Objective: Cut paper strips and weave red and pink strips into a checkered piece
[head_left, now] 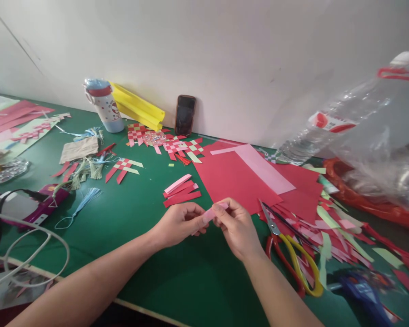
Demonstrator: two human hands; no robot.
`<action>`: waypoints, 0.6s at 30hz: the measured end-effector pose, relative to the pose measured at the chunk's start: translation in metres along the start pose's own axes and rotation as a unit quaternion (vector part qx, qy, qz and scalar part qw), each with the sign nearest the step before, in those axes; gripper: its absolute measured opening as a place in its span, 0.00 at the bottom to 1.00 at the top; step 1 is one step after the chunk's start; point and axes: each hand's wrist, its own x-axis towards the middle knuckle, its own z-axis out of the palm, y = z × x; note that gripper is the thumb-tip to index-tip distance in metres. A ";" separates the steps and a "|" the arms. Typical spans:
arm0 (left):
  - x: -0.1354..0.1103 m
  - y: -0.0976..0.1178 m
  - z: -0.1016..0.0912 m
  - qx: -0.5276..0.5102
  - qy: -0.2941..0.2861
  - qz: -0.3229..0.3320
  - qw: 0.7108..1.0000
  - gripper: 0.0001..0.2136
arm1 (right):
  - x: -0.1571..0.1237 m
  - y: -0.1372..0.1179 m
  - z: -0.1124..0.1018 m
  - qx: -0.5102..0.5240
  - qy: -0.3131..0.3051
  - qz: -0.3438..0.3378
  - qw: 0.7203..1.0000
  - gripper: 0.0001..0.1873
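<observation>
So, we've got one small pink strip (210, 215) of paper right in front of us, over the green table (204, 286), and both hands are on it. Our left hand (184, 221) pinches one end between thumb and fingers, and our right hand (237, 229) pinches the other end, thumb on top, so the two sets of fingertips sit really close together. We can't tell if it's folded, because our fingers cover too much.

Just past our left hand there's a little bunch of cut strips (182, 199), red and pink. Beyond our right hand, big red sheets (235, 177) overlap, with a longer pink band (266, 169) across them. Scissors (276, 229) with one red and one yellow handle lie near our right hand, beside a messy heap of scraps (341, 240).

Over to the left we have a woven piece (124, 164) with loose ends, plus a light blue tassel (89, 196). Way back, a phone (185, 115) leans on the wall (225, 59), near a yellow folded sheet (136, 106) and a flask (105, 109). Far right, a clear plastic bottle (347, 106) tilts.
</observation>
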 end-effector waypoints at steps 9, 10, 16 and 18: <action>-0.001 0.002 -0.001 0.022 0.027 -0.013 0.999 0.18 | -0.002 -0.001 -0.001 -0.058 -0.006 0.011 0.998 0.16; -0.002 0.003 -0.001 0.029 0.027 -0.011 0.999 0.18 | -0.001 0.000 -0.003 -0.069 0.002 0.006 0.998 0.17; -0.003 0.004 -0.001 0.079 0.026 0.006 0.997 0.15 | 0.000 0.004 -0.006 -0.066 0.029 -0.025 0.997 0.21; -0.004 0.004 -0.001 0.081 0.023 0.005 0.996 0.15 | 0.000 0.003 -0.005 -0.039 0.032 -0.023 0.998 0.21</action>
